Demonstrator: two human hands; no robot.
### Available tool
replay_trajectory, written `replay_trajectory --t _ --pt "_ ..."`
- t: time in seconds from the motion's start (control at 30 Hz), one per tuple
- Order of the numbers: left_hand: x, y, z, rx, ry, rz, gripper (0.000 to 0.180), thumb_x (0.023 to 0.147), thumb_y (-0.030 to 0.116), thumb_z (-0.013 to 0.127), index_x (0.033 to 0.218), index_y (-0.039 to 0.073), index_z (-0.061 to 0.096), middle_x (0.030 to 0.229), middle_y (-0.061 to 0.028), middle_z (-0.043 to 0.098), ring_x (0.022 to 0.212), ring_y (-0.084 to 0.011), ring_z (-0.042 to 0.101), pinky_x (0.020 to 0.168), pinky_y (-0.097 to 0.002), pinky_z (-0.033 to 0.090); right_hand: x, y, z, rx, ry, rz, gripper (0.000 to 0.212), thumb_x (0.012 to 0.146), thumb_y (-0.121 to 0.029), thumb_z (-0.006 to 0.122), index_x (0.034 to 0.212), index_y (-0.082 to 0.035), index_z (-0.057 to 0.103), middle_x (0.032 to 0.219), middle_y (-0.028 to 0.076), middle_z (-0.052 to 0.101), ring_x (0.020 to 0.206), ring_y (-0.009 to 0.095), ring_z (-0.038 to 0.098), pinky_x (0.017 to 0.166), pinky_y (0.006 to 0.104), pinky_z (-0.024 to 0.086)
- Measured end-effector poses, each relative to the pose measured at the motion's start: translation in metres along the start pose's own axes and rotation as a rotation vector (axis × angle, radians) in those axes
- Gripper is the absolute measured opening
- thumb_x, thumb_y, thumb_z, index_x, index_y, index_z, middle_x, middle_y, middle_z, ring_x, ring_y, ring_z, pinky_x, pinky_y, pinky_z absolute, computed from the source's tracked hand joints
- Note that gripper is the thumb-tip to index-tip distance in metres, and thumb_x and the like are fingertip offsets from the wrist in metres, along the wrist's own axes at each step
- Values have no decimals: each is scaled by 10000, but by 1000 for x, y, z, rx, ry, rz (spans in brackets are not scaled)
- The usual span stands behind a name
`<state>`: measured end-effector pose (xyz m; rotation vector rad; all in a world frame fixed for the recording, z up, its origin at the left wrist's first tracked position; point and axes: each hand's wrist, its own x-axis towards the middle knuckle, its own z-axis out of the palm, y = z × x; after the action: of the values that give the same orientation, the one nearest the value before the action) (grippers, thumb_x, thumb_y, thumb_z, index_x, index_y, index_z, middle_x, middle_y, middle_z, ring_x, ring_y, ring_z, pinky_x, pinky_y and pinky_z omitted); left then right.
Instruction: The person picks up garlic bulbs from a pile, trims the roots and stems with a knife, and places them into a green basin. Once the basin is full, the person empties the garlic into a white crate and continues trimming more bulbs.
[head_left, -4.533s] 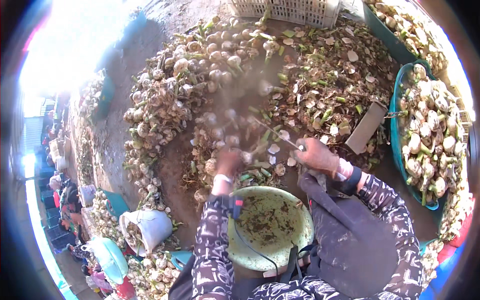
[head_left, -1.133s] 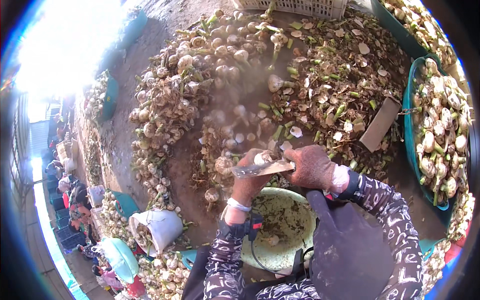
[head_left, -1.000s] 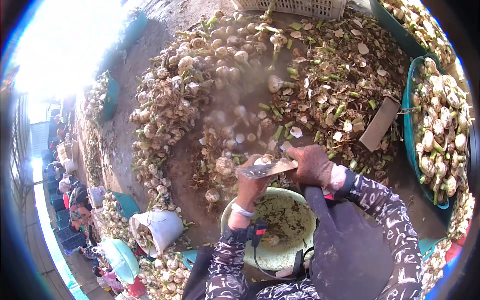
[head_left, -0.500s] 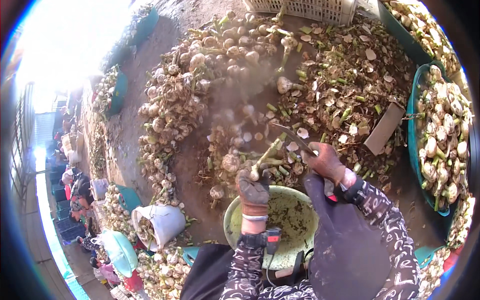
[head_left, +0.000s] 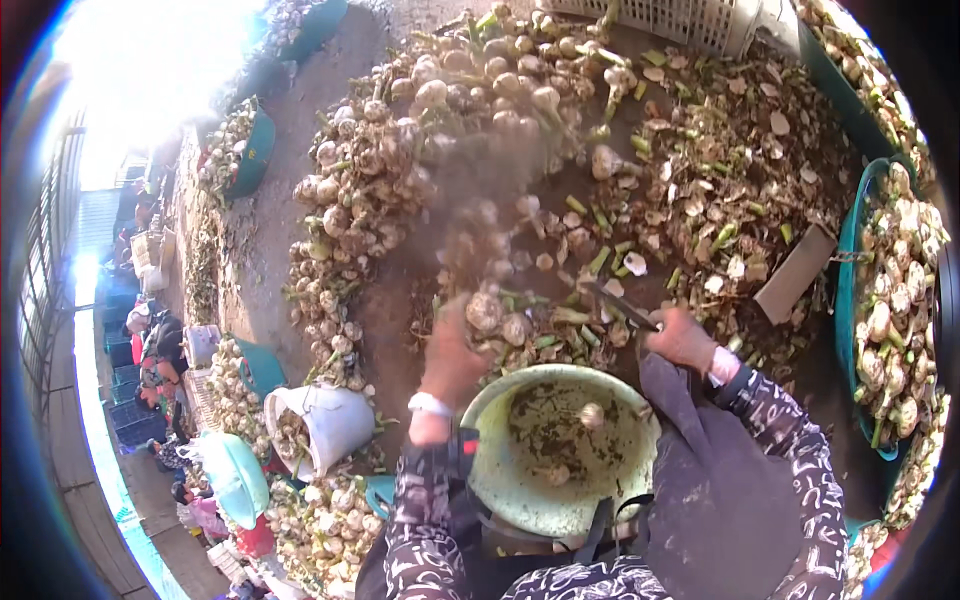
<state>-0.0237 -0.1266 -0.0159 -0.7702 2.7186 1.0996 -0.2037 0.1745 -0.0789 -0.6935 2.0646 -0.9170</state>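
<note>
Both hands are up over the heap. The left hand (head_left: 452, 352) is closed round a garlic bulb (head_left: 486, 310), holding it just above the near edge of the pile; the bulb is pale, papery and dusted with soil, its stalk end turned away so I cannot make that part out. The right hand (head_left: 682, 338) grips a knife (head_left: 620, 305), whose dark blade points left towards the bulb without touching it.

Just near of the hands sits one pale green bucket (head_left: 495, 470), with two loose bulbs and a scatter of dirt and skins inside; its near rim is covered by a strap and the person's patterned sleeves.

Far of the hands lies the big garlic pile (head_left: 420, 150) on the ground, too many bulbs to count, and part of it is smeared by a haze of dust. To the right is a litter of cut stalks (head_left: 720, 190), with one flat piece of cardboard (head_left: 795, 273) on it. One teal tub (head_left: 850, 300) of trimmed bulbs stands at the far right, cut off by the picture's rim. One white bucket (head_left: 325, 425) lies tipped on the left. Other people (head_left: 160, 350) sit further left, small and hard to make out.
</note>
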Motion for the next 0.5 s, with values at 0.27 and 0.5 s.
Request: replay_trajectory --t 0.27,0.5 --pt "44 -41 23 -70 -105 -65 797 651 280 813 1298 29 421 1087 -145 634 1014 -227 613 881 -341 497 17 -41 11 -42 12 -40 361 771 -400 630 907 -68 666 752 212 646 734 391 637 676 435 510" --pt "13 62 45 -863 -2 109 666 663 269 828 1166 18 472 1028 -75 601 943 -151 596 850 -294 500 7 -113 -6 -208 124 -428 270 724 -326 683 750 -77 581 672 160 616 667 377 619 585 441 487"
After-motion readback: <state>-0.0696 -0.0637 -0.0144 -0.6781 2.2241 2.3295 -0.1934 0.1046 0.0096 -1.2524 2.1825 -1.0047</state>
